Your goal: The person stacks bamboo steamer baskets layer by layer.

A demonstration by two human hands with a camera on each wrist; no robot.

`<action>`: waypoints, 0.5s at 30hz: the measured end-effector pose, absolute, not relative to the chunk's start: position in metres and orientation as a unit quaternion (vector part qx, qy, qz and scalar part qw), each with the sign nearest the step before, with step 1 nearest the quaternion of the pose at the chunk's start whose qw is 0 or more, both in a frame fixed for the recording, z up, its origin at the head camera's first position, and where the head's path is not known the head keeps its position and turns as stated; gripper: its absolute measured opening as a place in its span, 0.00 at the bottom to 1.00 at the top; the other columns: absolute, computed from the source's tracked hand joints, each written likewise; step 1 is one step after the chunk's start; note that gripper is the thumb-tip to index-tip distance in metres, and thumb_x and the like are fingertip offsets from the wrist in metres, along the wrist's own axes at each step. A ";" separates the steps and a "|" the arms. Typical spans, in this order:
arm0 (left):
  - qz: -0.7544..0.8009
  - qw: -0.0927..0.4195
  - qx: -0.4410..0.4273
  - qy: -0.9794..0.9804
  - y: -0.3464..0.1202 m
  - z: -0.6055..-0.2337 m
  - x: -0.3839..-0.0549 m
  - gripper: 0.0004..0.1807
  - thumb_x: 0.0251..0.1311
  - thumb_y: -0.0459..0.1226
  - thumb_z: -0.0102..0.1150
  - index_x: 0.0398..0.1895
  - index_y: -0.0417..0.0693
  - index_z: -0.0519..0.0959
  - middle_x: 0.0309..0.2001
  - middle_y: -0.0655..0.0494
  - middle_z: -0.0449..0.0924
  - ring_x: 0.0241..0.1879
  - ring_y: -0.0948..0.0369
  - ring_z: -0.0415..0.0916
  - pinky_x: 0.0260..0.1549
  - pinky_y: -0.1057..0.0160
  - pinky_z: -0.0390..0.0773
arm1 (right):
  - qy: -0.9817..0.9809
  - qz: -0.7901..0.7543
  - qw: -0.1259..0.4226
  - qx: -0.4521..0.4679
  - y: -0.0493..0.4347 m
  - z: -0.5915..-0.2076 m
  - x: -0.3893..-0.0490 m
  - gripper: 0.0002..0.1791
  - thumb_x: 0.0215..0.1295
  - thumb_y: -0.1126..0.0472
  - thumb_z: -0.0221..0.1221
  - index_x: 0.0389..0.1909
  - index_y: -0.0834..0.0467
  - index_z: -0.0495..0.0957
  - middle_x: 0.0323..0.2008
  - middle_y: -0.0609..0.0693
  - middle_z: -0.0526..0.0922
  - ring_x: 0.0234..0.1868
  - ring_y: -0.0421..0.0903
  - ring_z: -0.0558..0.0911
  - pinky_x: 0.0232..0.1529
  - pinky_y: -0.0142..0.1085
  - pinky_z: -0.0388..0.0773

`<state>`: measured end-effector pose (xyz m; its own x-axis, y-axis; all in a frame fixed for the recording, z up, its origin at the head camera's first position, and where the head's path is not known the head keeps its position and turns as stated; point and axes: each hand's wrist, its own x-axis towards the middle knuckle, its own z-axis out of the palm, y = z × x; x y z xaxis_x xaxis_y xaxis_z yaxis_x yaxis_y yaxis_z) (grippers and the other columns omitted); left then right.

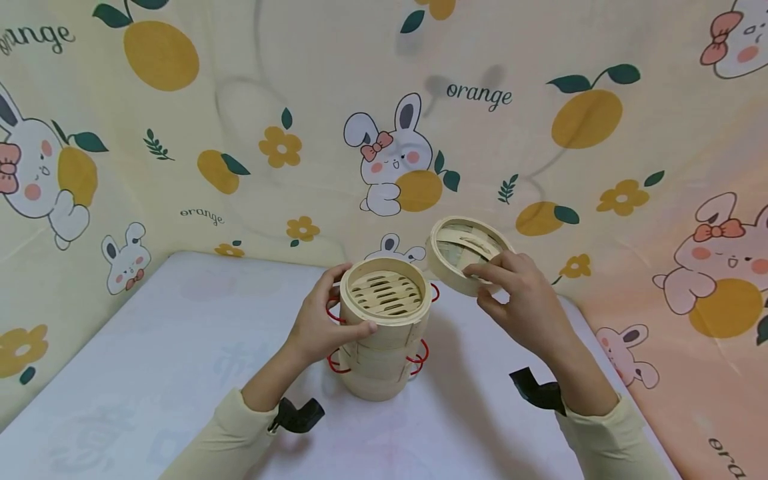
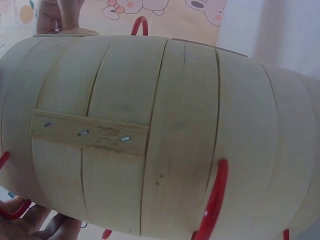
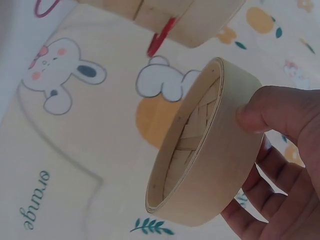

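A stack of round bamboo steamer baskets with red loop handles stands upright on the white table. The slatted floor of its top basket is visible from above. My left hand grips the upper left side of the stack, thumb in front and fingers behind. Up and to the right of it, my right hand holds the woven bamboo lid tilted in the air, apart from the stack. In the left wrist view the stapled outer wall fills most of the picture.
The white-covered table reaches out on both sides of the stack. A cloth backdrop printed with rabbits and oranges hangs behind and to the right. Black straps sit at both wrists.
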<state>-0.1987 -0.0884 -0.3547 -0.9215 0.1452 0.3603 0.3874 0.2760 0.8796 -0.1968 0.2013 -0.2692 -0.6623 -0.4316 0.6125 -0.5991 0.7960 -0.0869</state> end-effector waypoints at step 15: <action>-0.571 0.112 -0.176 -0.794 -0.087 -0.342 -0.190 0.48 0.32 0.46 0.71 0.61 0.56 0.57 0.56 0.58 0.65 0.52 0.58 0.67 0.45 0.57 0.72 | -0.873 0.161 0.289 0.359 0.174 -0.255 -0.190 0.18 0.42 0.68 0.63 0.36 0.47 0.80 0.29 0.42 0.71 0.35 0.40 0.66 0.30 0.32 0.65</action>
<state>-0.1900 -0.0870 -0.3419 -0.9129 0.1524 0.3786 0.4074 0.2859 0.8673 -0.1900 0.1741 -0.2553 -0.5752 -0.5335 0.6200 -0.7197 0.6904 -0.0736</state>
